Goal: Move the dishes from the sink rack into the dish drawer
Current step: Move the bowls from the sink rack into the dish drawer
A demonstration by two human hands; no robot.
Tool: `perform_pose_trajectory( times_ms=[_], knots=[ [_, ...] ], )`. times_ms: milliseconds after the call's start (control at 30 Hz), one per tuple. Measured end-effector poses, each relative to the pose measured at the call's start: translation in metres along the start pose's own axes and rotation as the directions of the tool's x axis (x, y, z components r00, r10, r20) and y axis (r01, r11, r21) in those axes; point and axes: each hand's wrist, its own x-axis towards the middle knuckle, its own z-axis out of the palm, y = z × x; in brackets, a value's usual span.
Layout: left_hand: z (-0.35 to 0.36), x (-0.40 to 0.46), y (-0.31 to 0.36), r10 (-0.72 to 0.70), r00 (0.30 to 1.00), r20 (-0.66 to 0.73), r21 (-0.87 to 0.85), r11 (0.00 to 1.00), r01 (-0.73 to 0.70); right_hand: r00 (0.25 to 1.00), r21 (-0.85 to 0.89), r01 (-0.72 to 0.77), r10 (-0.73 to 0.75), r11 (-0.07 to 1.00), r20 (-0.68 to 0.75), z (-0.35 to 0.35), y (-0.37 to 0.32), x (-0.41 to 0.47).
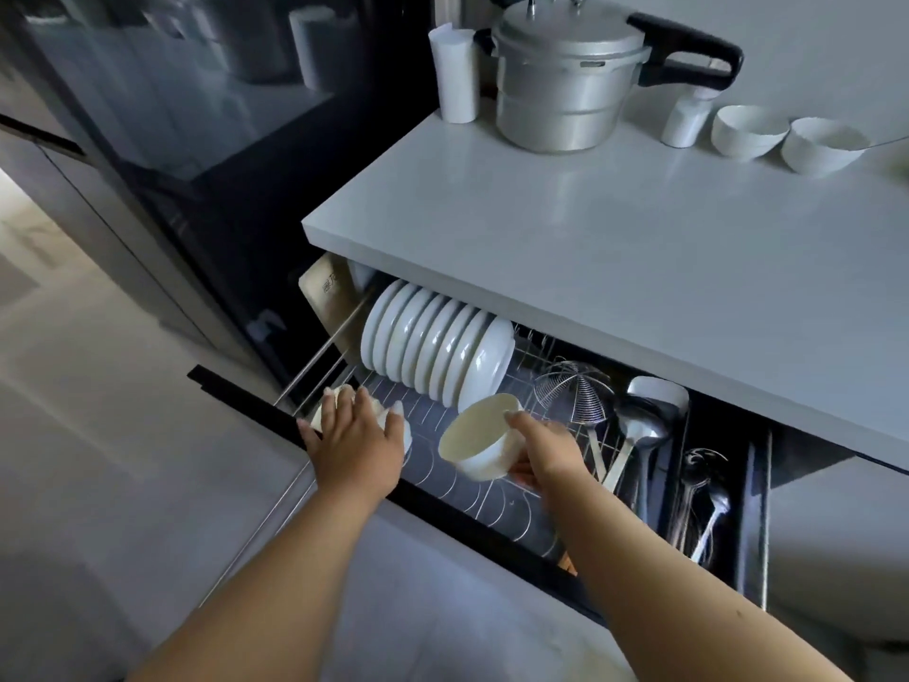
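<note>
Head view: dish drawer (492, 526) pulled open under the counter (615, 248), its dark front edge nearest the person. Plates (433, 349) stand on edge in the wire rack at the back left, roughly nine, packed touching. Two bowls in hand: left hand (351, 443) lies palm-down over a white bowl (327, 403) at the drawer's left front corner, fingers curled round it; right hand (541, 447) grips a second white bowl (479, 435) by its side, tilted, mouth facing left, just in front of the last plate. Wire loops of the rack between and in front of the two hands show bare. Right compartment holds one wire skimmer (573, 388), one ladle (639, 420) and a few more utensils; narrow far-right slot holds spoons (703, 489), count unclear. On the counter: one pressure cooker (565, 76), two white bowls on the counter (787, 140) side by side, nearly touching, and two white cups (455, 73), one each side of the cooker. Wide bare counter surface near its front edge.
</note>
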Motion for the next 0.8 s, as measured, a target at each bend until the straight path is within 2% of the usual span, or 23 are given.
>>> perform_pose_trajectory(
  times_ms=[200, 400, 567, 800],
  knots=[
    [0.005, 0.017, -0.016, 0.012, 0.999, 0.045, 0.157, 0.987, -0.018, 0.998, -0.18, -0.067, 0.066, 0.981, -0.012, 0.044, 0.009, 0.03],
    [0.009, 0.024, -0.023, 0.127, 0.991, 0.037, 0.28, 0.951, -0.132, 0.993, -0.374, -0.112, 0.115, 0.921, -0.015, 0.083, 0.016, 0.06],
    [0.012, 0.026, -0.026, 0.163, 0.986, 0.021, 0.269, 0.949, -0.162, 0.99, -0.532, -0.13, 0.136, 0.836, -0.028, 0.112, 0.02, 0.072],
    [0.016, 0.027, -0.03, 0.171, 0.985, -0.038, 0.215, 0.963, -0.159, 0.986, -0.637, -0.149, 0.161, 0.757, -0.04, 0.139, 0.02, 0.083]
  ],
)
